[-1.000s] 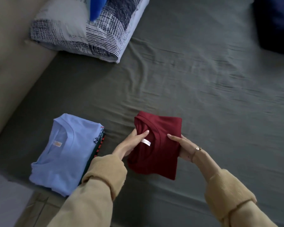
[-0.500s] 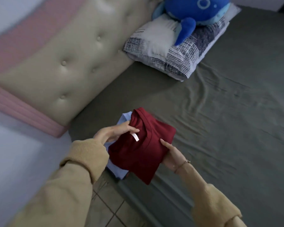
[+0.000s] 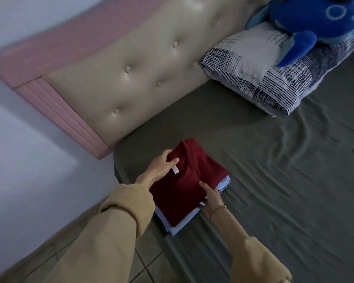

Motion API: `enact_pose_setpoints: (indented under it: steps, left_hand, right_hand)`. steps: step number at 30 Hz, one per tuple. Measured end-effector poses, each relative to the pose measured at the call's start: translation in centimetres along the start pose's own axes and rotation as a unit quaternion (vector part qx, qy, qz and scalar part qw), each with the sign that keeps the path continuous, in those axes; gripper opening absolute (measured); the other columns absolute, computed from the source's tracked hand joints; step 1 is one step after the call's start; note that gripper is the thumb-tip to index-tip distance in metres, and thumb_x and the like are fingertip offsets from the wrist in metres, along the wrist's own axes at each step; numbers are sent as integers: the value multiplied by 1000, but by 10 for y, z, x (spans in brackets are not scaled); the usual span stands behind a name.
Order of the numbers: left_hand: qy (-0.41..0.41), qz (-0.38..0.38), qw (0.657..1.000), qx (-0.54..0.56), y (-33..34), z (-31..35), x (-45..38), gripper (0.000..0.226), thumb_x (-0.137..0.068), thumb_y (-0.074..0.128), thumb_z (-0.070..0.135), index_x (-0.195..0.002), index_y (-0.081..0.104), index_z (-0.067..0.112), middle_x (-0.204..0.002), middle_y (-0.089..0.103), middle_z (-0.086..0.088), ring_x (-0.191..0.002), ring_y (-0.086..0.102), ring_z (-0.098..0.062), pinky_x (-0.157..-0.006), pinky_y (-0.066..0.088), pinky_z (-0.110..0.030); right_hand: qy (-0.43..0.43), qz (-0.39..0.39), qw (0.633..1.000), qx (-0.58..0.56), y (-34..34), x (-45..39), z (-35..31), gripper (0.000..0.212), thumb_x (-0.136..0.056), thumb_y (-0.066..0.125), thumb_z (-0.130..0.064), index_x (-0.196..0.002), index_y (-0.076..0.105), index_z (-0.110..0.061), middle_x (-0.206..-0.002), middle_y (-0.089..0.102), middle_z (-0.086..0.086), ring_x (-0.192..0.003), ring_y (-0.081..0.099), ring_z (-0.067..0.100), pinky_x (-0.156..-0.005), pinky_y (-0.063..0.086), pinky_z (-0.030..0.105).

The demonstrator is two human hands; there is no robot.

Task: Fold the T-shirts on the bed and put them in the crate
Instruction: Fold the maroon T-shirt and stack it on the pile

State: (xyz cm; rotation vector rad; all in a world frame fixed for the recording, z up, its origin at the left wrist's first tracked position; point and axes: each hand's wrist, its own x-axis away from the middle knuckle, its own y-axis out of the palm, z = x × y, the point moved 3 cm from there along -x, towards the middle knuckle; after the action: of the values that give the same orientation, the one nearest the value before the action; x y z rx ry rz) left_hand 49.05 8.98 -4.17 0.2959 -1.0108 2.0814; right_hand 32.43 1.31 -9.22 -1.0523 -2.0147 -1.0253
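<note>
A folded dark red T-shirt (image 3: 190, 180) lies on top of a stack of folded shirts at the bed's near corner. Under it the light blue T-shirt (image 3: 181, 226) shows only at its edges, with a printed shirt edge (image 3: 223, 187) peeking out on the right. My left hand (image 3: 159, 169) holds the red shirt's left side by the collar, thumb on top near the white label. My right hand (image 3: 212, 198) grips the stack's right edge, fingers curled under it. No crate is in view.
The grey-green bed sheet (image 3: 284, 180) stretches right and away. A padded beige headboard (image 3: 135, 78) with pink trim stands behind. A patterned pillow (image 3: 260, 74) carries a blue plush toy (image 3: 315, 23) at top right. Tiled floor (image 3: 143, 260) and a white wall (image 3: 29, 150) lie left.
Both hands lifted the red shirt off the sheet, carried it left and set it on the light blue shirt stack. The view swung left toward the headboard.
</note>
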Motion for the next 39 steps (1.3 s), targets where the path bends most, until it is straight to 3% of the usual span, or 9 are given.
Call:
enact_pose_setpoints:
  steps: [5, 10, 13, 15, 18, 22, 26, 33, 39]
  left_hand:
    - [39, 43, 991, -124, 20, -4, 14, 69, -92, 39, 59, -150, 10, 37, -152, 28, -2, -140, 23, -25, -112, 22, -50]
    - [49, 21, 977, -207, 39, -6, 12, 78, -87, 42, 66, -150, 7, 37, -153, 19, -3, -141, 19, -23, -113, 17, -48]
    - [46, 15, 964, -261, 47, -9, 9, 78, -89, 34, 68, -151, 2, 34, -154, 13, -4, -142, 14, -23, -113, 13, -50]
    - [59, 38, 954, -290, 51, -7, 11, 76, -91, 28, 65, -151, -5, 32, -157, 5, -6, -144, 7, -24, -115, 5, -53]
    - [103, 89, 942, -305, 54, -3, 20, 68, -96, 21, 58, -149, -12, 33, -159, -12, -2, -146, -11, -19, -113, -11, -52]
    - [112, 42, 937, -328, 67, -12, 28, 59, -99, 14, 51, -147, -15, 33, -156, -24, 1, -142, -24, -12, -111, -17, -51]
    - [85, 9, 934, -348, 68, -14, 24, 58, -100, 10, 49, -147, -18, 30, -155, -27, -1, -141, -27, -13, -110, -18, -52]
    - [137, 48, 924, -355, 75, 4, 35, 57, -102, 12, 45, -150, -11, 25, -157, -21, 2, -142, -23, -10, -110, -17, -52]
    - [230, 40, 929, -286, 116, 40, 59, 52, -104, 18, 33, -152, 4, 20, -159, -4, 6, -145, -10, -6, -118, -5, -37]
  right_hand:
    - [-44, 121, 984, 126, -15, -6, -9, 32, -74, 74, -24, -99, 65, -7, -96, 65, 9, -75, 59, 19, -84, 53, 40]
    - [-108, 137, 963, 207, -23, -2, -17, 30, -82, 69, -23, -103, 55, -7, -110, 63, 13, -97, 62, 29, -90, 51, 42]
    - [-128, 202, 927, 289, -24, 7, -24, 55, -80, 73, -23, -118, 40, 0, -120, 54, 17, -111, 54, 34, -92, 43, 37]
    - [-209, 232, 888, 336, -20, 15, -31, 65, -77, 74, -20, -124, 34, 1, -128, 45, 18, -121, 44, 33, -97, 37, 38]
    - [-316, 264, 771, 486, -10, 22, -39, 65, -82, 67, -23, -135, 32, -8, -146, 25, 14, -136, 25, 29, -109, 25, 45]
    - [-329, 112, 689, 636, 12, 5, -35, 50, -98, 42, -25, -145, 27, -17, -159, 0, -2, -146, -2, 13, -115, -4, 49]
    - [-261, 21, 670, 695, 17, -6, -26, 49, -103, 22, -27, -150, 12, -19, -159, -4, -4, -145, -6, 10, -116, -6, 47]
    - [-297, 27, 681, 669, -6, 15, -45, 51, -104, 22, -25, -151, 5, -16, -159, -3, -3, -145, -6, 9, -116, -5, 44]
    - [-293, 68, 701, 647, -66, 43, -57, 51, -103, 24, -22, -151, 6, -16, -159, -1, -3, -145, -4, 9, -116, -3, 44]
